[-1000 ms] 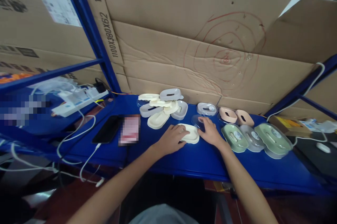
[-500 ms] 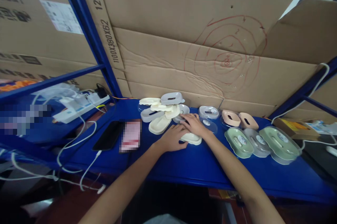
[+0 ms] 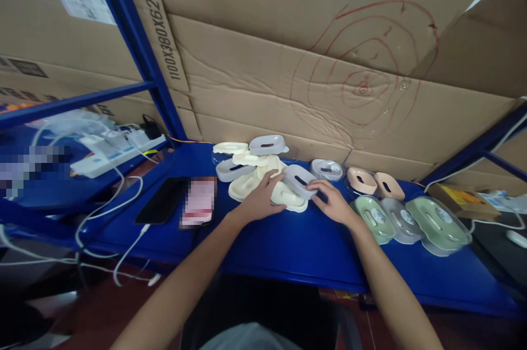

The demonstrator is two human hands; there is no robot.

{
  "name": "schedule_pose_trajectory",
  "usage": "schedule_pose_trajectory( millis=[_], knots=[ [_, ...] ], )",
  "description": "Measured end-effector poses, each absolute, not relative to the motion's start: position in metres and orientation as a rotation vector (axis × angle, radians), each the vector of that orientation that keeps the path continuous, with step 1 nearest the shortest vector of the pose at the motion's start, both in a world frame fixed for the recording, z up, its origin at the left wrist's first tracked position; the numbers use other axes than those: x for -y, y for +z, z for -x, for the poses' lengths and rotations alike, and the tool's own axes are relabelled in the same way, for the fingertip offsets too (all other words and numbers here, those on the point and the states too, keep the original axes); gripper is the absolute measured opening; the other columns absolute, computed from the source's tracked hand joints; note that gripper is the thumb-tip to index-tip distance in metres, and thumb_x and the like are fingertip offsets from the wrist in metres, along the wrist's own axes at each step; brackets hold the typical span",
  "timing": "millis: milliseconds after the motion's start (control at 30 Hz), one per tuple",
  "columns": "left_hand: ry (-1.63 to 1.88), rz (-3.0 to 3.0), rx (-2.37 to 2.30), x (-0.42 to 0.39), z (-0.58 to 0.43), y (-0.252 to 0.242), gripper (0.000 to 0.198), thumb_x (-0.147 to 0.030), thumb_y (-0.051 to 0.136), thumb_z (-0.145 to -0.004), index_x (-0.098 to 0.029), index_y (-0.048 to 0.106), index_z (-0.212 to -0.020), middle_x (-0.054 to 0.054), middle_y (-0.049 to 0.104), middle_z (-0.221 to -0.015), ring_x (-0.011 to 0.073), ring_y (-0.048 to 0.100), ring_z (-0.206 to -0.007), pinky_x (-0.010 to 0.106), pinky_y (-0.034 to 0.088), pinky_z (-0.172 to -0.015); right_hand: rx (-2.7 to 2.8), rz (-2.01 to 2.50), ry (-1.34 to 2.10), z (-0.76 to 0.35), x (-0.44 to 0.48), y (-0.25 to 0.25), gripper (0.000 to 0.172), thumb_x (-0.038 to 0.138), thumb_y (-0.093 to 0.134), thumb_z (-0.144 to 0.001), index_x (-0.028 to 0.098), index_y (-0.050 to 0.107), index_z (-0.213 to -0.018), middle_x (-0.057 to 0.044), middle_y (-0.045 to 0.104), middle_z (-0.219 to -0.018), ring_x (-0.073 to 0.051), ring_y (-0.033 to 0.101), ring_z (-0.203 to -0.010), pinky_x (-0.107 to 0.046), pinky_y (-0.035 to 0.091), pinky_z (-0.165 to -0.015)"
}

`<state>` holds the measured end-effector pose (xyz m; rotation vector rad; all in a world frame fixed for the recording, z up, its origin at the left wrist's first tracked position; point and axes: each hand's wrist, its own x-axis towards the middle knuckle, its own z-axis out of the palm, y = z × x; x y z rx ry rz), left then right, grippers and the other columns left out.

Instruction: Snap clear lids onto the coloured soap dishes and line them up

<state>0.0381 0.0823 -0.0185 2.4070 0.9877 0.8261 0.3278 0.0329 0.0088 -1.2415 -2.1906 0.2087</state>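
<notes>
Where the blue desk [image 3: 284, 254] runs down to its front edge, low in the middle of the frame, I have a broad bare strip before me; at the back, the cardboard [image 3: 247, 106] closes it off behind the heap [image 3: 248, 160]. Bare desk also stretches toward the lower right, in front of the green cases [image 3: 373, 218].

I count two green cases, two peach shells [image 3: 388, 185] right of centre, and five gray pieces [image 3: 267, 145]: one in my hold, two in the heap, one near the cardboard, one between the green cases. The cream pieces overlap too much for me to count surely. One black phone [image 3: 160, 201] lies left of centre, a pixelated pink item [image 3: 200, 202] beside it.

My right grip [image 3: 332, 204] is closed, thumb and fingers, on the right end of the gray shell [image 3: 301, 179], mid-frame, slanting down rightward just above the cream tray [image 3: 291, 198]. My left grip [image 3: 259, 200] curves over that tray's left end, thumb apart from fingers; whether it pinches, I cannot tell.
</notes>
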Motion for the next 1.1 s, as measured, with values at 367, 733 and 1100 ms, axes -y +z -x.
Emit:
schedule_pose_trajectory(
  millis=[367,733,1100],
  knots=[
    [0.841,-2.497,-0.822,-0.091,-0.039,-0.035,0.052,-0.038,0.084,-0.087,-0.029,0.07,-0.135,0.01,0.042,-0.166,0.0354,0.038,-0.155,0.055,0.034,-0.129,2.364,1.23,0.078,-0.297,-0.026,-0.007,0.035,0.038,0.059,-0.106,0.027,0.07,-0.137,-0.012,0.067,-0.125,-0.027,0.062,-0.122,-0.049,0.048,-0.11],
    [0.83,-2.476,-0.859,-0.096,-0.035,-0.041,0.071,-0.049,0.088,-0.081,-0.026,0.064,-0.144,0.015,0.041,-0.166,0.0361,0.043,-0.153,0.051,0.039,-0.126,2.466,1.248,0.017,-0.275,-0.02,-0.014,0.041,0.039,0.041,-0.113,0.031,0.062,-0.147,-0.011,0.064,-0.147,-0.025,0.058,-0.139,-0.052,0.043,-0.117],
    [0.855,-2.503,-0.862,-0.089,-0.037,-0.039,0.053,-0.039,0.084,-0.084,-0.023,0.074,-0.133,0.015,0.047,-0.162,0.038,0.045,-0.151,0.054,0.036,-0.127,2.207,1.675,-0.042,-0.325,-0.029,0.0,0.044,0.045,0.041,-0.111,0.03,0.062,-0.147,-0.009,0.056,-0.158,-0.028,0.05,-0.148,-0.056,0.038,-0.122]
  ],
)
